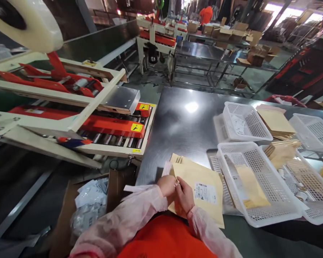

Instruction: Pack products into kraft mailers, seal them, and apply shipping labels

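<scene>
A tan padded envelope [201, 172] with a white printed label [205, 193] lies on a stack of similar envelopes at the near edge of the metal table [177, 122]. My left hand [167, 187] is closed at the envelope's left edge, its fingers bent inward. Right beside it, my right hand [185, 195] is closed too, with its fingers on that same edge. The two hands meet there, and the fingertips are partly hidden. A pale strip sticks out at the left, near my left sleeve.
White perforated baskets [258, 182] stand on the right, holding envelopes and small items. Behind them is an envelope pile [276, 122]. A roller machine [113, 125] stands left, above a cardboard box [64, 211] of plastic bags. One person [206, 15] is far back.
</scene>
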{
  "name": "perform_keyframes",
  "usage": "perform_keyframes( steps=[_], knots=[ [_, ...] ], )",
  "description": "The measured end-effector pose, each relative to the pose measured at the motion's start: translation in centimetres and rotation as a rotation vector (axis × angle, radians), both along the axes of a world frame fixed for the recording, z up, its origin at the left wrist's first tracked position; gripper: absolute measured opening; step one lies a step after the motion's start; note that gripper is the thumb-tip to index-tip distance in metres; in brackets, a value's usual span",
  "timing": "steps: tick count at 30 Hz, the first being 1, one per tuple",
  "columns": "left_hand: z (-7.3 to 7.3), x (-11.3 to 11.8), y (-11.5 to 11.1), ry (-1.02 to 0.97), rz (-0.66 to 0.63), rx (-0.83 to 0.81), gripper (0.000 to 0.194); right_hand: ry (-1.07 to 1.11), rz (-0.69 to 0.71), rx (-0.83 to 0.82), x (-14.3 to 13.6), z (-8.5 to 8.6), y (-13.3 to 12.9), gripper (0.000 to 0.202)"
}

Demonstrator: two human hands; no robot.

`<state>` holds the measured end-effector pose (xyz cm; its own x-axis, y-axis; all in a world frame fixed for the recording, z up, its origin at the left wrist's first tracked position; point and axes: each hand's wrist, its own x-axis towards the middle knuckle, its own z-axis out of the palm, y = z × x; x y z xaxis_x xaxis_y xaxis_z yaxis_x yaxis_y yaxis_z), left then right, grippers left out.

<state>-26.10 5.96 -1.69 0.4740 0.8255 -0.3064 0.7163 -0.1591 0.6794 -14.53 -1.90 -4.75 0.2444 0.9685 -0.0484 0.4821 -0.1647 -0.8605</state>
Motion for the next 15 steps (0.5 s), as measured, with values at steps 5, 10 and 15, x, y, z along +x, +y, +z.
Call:
perform_keyframes(
  steps=[5, 10, 15],
  knots=[
    [-0.2, -1.6, 5.8, -0.131, 0.271, 0.150, 0.028, 0.031, -0.004, 0.018, 0.0, -0.1, -1.2, 0.056],
    [-3.3, -1.2, 7.7, -0.368, 0.318, 0.070, 0.007, -0.494, 0.048, 0.064, 3.9, 0.0, -1.1, 0.059],
    [-5.5, 0.5, 5.6, -0.588, 0.563, -0.019, 0.024, -0.841, 0.099, -0.131, 7.6, -3.1, -0.7, 0.054]
  ],
)
